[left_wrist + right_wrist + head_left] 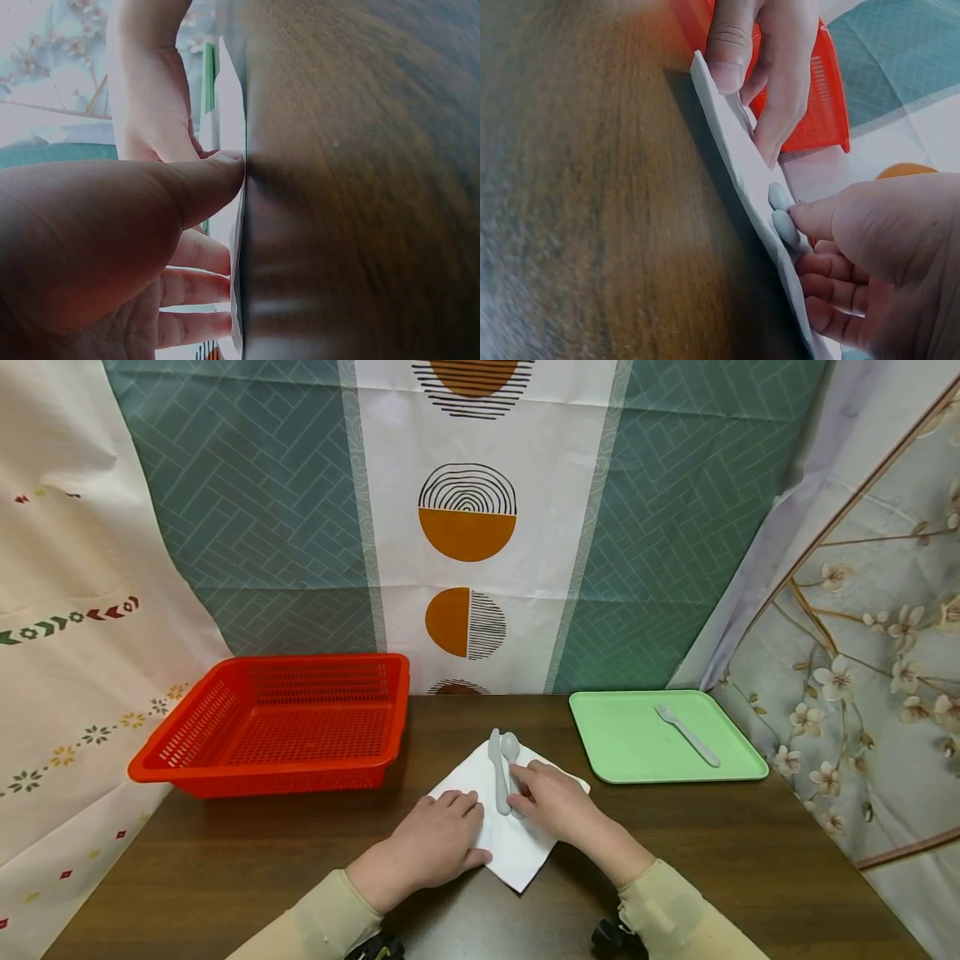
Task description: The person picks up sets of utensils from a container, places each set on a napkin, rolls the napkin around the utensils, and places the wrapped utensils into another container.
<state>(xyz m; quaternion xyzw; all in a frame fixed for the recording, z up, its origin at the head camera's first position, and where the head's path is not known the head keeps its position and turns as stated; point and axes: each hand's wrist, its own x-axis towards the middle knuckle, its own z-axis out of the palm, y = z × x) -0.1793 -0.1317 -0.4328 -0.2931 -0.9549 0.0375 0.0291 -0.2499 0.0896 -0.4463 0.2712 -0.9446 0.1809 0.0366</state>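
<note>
A white paper napkin lies turned cornerwise on the table, with a grey plastic knife and a grey plastic spoon side by side on it. My left hand rests on the napkin's left part, its fingertips and thumb pressing the paper. With thumb and index finger, my right hand pinches the spoon by its handle, partly hiding it. Both handle ends show in the right wrist view, the right thumb against the nearer handle.
A red perforated basket stands at the back left. On the right a light green tray holds a grey plastic fork. Patterned cloths hang behind and along both sides of the brown wooden table.
</note>
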